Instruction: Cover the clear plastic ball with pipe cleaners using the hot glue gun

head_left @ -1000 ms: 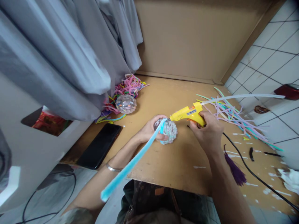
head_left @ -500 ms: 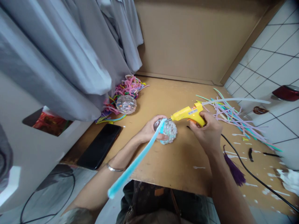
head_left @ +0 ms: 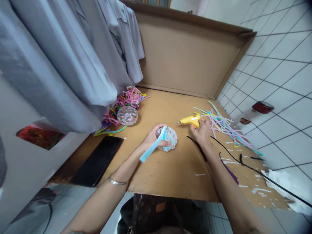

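My left hand [head_left: 154, 138] is closed round a clear ball [head_left: 172, 139] partly covered with pale, fuzzy strips. From the ball a light blue pipe cleaner [head_left: 152, 150] sticks out toward me, its far end loose. In my right hand [head_left: 202, 131] is a yellow hot glue gun [head_left: 189, 121], its metal nozzle pointing left, a short way off the ball. A black cord [head_left: 227, 150] runs from that hand to the right. Another clear faceted ball [head_left: 127, 115] rests farther back on the left.
Tangled colourful pipe cleaners [head_left: 131, 98] lie behind the second ball. Straight pastel pipe cleaners [head_left: 221, 125] spread at the right. A black phone [head_left: 98, 161] lies at the left edge. Purple tassel [head_left: 229, 172], white tissue [head_left: 278, 183] and glue spots are on the right. Grey cloth [head_left: 97, 58] hangs at left.
My right hand has drawn the glue gun back, so its nozzle is now apart from the ball. The view has tilted up. My left hand still holds the ball.
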A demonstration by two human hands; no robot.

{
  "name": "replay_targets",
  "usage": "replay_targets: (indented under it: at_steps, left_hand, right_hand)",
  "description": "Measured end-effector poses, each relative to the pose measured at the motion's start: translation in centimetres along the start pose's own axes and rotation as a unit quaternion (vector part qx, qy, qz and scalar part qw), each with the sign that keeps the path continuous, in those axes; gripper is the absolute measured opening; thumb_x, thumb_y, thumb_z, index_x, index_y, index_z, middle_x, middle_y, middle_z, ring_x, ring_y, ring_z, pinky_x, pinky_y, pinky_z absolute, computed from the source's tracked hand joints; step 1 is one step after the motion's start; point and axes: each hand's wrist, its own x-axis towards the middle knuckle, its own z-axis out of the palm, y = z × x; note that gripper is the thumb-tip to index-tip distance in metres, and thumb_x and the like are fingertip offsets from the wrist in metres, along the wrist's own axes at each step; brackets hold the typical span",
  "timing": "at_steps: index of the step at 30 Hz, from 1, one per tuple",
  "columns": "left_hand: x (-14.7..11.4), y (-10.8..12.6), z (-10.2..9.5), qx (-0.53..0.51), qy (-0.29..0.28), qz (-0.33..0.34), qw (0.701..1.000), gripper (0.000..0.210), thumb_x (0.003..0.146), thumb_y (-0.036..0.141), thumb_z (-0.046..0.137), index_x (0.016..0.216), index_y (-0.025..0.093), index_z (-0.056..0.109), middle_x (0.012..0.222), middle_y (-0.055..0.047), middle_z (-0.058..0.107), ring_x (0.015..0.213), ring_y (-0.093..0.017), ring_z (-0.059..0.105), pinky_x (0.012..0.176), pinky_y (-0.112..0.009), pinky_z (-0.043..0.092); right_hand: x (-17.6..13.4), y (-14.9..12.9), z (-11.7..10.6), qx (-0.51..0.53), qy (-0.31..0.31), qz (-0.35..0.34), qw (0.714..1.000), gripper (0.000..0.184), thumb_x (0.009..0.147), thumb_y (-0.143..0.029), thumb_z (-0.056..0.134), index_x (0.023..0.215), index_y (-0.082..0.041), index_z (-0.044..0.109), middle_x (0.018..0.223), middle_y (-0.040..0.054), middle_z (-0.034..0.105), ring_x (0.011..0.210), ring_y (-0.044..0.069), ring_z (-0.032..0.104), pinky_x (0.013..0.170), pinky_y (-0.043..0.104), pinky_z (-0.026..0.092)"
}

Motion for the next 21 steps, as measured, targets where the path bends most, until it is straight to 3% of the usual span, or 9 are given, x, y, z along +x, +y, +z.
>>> replay_targets:
  at_steps: [3,10,14,17,21]
  left_hand:
    - [0.1,-0.3,0.2,0.021,0.008,0.024,0.999,0.076,0.049,0.025,0.088,0.118,0.02,0.057,0.107,-0.005,0.062,0.102,-0.024,0.061,0.096,-0.039,0.049]
    - [0.7,-1.1,0.1,0.091,0.049,0.08,0.991,0.078,0.046,0.024,0.091,0.118,0.022,0.06,0.123,-0.006,0.055,0.116,-0.027,0.058,0.106,-0.043,0.045]
    - [1.0,-1.6,0.1,0.126,0.045,0.114,0.984,0.079,0.046,0.027,0.093,0.118,0.022,0.06,0.138,-0.01,0.048,0.134,-0.031,0.047,0.117,-0.046,0.035]
    - [0.8,-1.3,0.3,0.129,0.039,0.112,0.985,0.077,0.048,0.026,0.092,0.117,0.021,0.059,0.139,-0.01,0.05,0.134,-0.031,0.048,0.117,-0.047,0.035]
    - [0.4,-0.8,0.6,0.116,0.027,0.076,0.99,0.079,0.051,0.027,0.089,0.123,0.02,0.056,0.123,-0.007,0.06,0.11,-0.026,0.061,0.101,-0.042,0.048]
  right_hand:
    - [0.6,0.3,1.0,-0.058,-0.047,0.016,0.997,0.038,0.078,-0.041,0.055,0.096,-0.01,0.069,0.093,0.0146,0.059,0.091,0.028,0.056,0.08,0.039,0.046]
    - [-0.5,0.2,3.4,-0.087,-0.039,0.017,0.995,0.04,0.084,-0.042,0.054,0.096,-0.007,0.07,0.097,0.0189,0.063,0.091,0.03,0.056,0.083,0.047,0.041]
    - [-1.2,-0.1,3.0,-0.104,-0.029,0.009,0.994,0.046,0.089,-0.044,0.051,0.098,-0.003,0.069,0.102,0.0263,0.062,0.099,0.037,0.055,0.084,0.051,0.038]
    - [-1.4,-1.2,1.4,-0.092,0.019,-0.054,0.994,0.044,0.091,-0.04,0.05,0.11,-0.004,0.067,0.107,0.025,0.062,0.103,0.036,0.054,0.087,0.05,0.037]
    - [-2.4,-4.4,-1.5,0.047,0.063,-0.19,0.979,0.038,0.092,-0.036,0.05,0.119,-0.012,0.063,0.1,0.0137,0.066,0.096,0.029,0.058,0.085,0.042,0.038]
